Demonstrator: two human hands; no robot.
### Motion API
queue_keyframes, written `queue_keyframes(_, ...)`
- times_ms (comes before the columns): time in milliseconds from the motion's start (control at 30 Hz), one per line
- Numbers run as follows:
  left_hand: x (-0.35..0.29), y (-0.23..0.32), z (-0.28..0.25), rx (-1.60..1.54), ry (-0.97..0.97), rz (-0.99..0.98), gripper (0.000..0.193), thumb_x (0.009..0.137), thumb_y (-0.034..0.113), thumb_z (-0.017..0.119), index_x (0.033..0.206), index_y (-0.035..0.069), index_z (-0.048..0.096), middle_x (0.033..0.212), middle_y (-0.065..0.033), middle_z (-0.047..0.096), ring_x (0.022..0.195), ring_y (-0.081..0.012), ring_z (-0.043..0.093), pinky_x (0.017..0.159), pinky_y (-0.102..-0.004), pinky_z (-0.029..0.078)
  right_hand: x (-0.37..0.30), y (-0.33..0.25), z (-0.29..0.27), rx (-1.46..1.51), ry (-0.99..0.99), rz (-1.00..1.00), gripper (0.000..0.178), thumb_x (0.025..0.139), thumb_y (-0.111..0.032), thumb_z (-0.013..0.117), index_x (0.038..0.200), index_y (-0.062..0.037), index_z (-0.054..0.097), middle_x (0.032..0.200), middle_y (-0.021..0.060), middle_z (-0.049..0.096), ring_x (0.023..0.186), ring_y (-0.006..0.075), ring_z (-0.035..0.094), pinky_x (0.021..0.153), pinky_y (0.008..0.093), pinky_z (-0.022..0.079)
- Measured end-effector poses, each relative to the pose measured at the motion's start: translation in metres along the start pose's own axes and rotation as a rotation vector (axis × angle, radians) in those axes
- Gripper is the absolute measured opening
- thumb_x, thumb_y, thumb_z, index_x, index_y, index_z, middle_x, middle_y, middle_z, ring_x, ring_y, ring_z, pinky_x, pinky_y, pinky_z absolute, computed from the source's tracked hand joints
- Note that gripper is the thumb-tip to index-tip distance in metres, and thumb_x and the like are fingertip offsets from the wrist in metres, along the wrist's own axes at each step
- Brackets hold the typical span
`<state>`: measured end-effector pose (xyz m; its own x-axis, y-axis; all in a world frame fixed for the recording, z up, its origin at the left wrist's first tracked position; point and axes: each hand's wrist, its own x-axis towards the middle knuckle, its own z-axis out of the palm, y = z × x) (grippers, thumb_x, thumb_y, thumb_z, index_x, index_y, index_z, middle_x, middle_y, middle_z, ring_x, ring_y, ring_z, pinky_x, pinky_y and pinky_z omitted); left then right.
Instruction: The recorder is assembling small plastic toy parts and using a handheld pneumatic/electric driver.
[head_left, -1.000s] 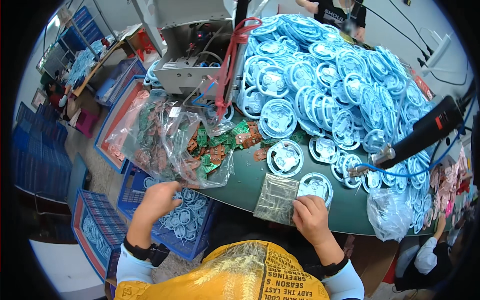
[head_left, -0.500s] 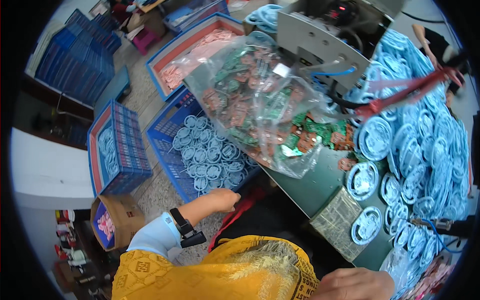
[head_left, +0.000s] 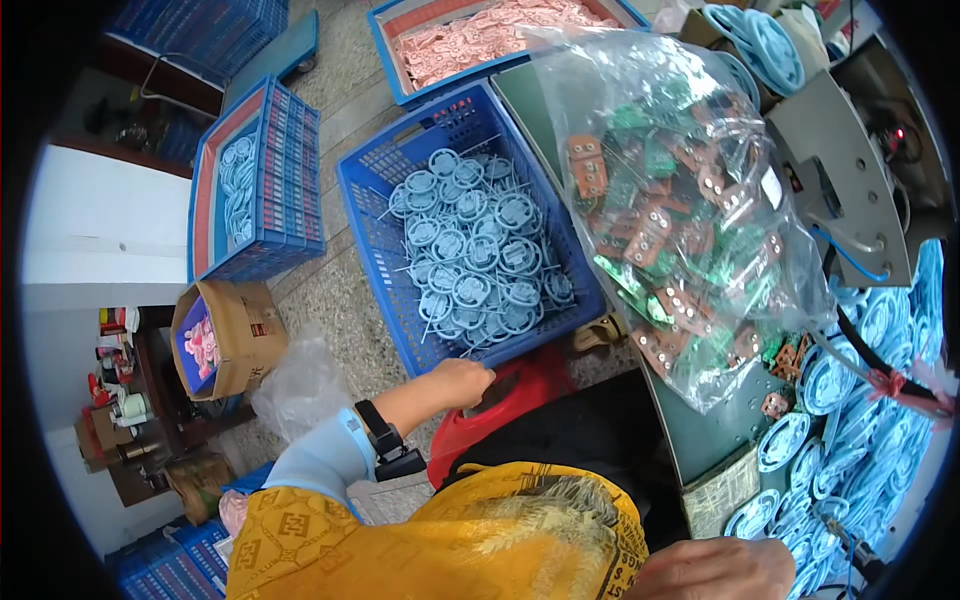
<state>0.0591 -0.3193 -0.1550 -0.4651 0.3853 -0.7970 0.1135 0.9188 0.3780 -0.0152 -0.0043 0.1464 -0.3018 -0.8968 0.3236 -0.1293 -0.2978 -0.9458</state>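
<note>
My left hand (head_left: 462, 382) is closed like a fist beside a red plastic stool (head_left: 460, 440), at the near edge of a blue plastic basket (head_left: 362, 215). Whatever its fingers hold, if anything, is hidden. In the basket lies a heap of round light-blue plastic parts (head_left: 482, 250) with thin stems. My right hand (head_left: 715, 568) is low at the bottom edge against my yellow top. Its back shows, but its fingers are mostly hidden. Near it are a tape-covered block (head_left: 722, 492) and a light-blue disc (head_left: 754, 514) on the green table.
A clear bag (head_left: 690, 220) of green and brown pieces lies on the table, by a metal machine (head_left: 850, 180) and heaped blue parts (head_left: 890, 400). Beyond stands a crate of pink parts (head_left: 390, 50). On the left are another crate (head_left: 290, 190) and a cardboard box (head_left: 245, 340).
The view has swung so that the basket and bag appear larger and farther right. My left hand stays closed beside the stool; my right hand stays low at the bottom edge.
</note>
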Motion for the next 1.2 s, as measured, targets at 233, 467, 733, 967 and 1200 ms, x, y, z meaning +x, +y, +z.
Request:
queue_keyframes(233, -0.002, 0.004, -0.010, 0.012, -0.019, 0.073, 0.027, 0.079, 0.015, 0.067, 0.103, 0.004, 0.067, 0.102, -0.0179, 0.070, 0.100, -0.0359, 0.068, 0.081, -0.0481, 0.055, 0.011, -0.007, -0.005, -0.021, 0.038, 0.010, 0.031, 0.079, -0.009, 0.079, 0.108, -0.0097, 0.069, 0.117, 0.0220, 0.065, 0.088, 0.0319, 0.066, 0.071, 0.0394, 0.052)
queue_keyframes(467, 0.006, 0.029, -0.057, 0.063, 0.040, 0.372, 0.030, 0.082, 0.024, 0.069, 0.108, 0.008, 0.064, 0.100, -0.0185, 0.069, 0.098, -0.0386, 0.066, 0.083, -0.0492, 0.053, -0.025, -0.048, 0.003, -0.135, 0.094, -0.106, 0.026, 0.101, -0.014, 0.049, 0.111, -0.0042, 0.071, 0.116, 0.0244, 0.063, 0.087, 0.0324, 0.064, 0.076, 0.0432, 0.048)
queue_keyframes(733, -0.013, 0.116, -0.125, 0.098, -0.096, 0.576, 0.029, 0.088, 0.028, 0.067, 0.112, 0.012, 0.066, 0.082, -0.0122, 0.071, 0.080, -0.0323, 0.069, 0.072, -0.0446, 0.053, -0.172, -0.009, 0.007, -1.086, 1.154, 0.980, 0.037, 0.079, -0.006, 0.074, 0.114, -0.0004, 0.065, 0.110, 0.0174, 0.067, 0.101, 0.0348, 0.065, 0.085, 0.0390, 0.052)
queue_keyframes(967, -0.015, 0.192, -0.133, 0.043, 0.012, 0.956, 0.026, 0.089, 0.025, 0.068, 0.110, 0.011, 0.068, 0.084, -0.0101, 0.071, 0.074, -0.0288, 0.069, 0.065, -0.0382, 0.055, -0.251, 0.045, -0.065, -1.813, 1.315, 0.843, 0.059, 0.072, -0.010, 0.078, 0.126, -0.0002, 0.055, 0.122, 0.0224, 0.057, 0.113, 0.0389, 0.056, 0.094, 0.0447, 0.047)
queue_keyframes(1200, -0.016, 0.209, -0.118, -0.042, 0.152, 0.953, 0.024, 0.089, 0.020, 0.068, 0.109, 0.007, 0.068, 0.092, -0.0109, 0.072, 0.077, -0.0272, 0.070, 0.069, -0.0357, 0.056, -0.257, 0.023, -0.112, -1.818, 1.264, 1.087, 0.089, 0.068, -0.027, 0.086, 0.143, -0.0089, 0.042, 0.143, 0.0185, 0.044, 0.135, 0.0381, 0.040, 0.103, 0.0580, 0.037)
